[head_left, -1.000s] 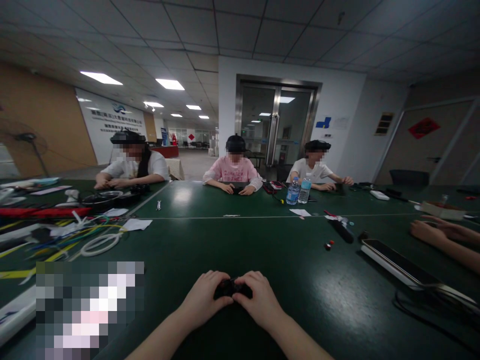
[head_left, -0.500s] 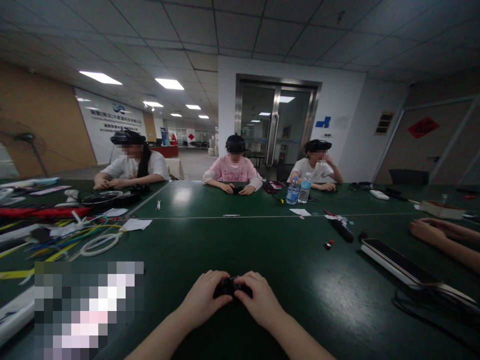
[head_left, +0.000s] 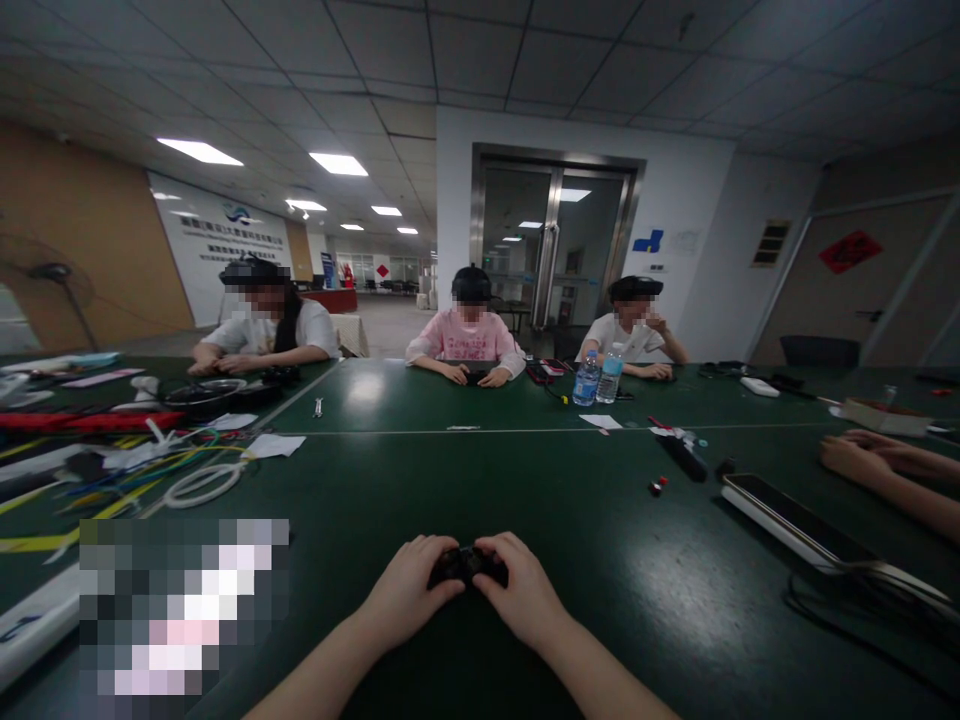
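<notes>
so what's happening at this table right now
The person wearing the camera holds a small dark object between the left hand and the right hand, above the near part of the green table; what it is cannot be told. Three people in dark headgear sit across the table. Two water bottles stand together on it, and loose cables lie off to the left.

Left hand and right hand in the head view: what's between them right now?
A small black object, gripped by the left hand and the right hand, shows there in the head view; too dark to identify.
</notes>
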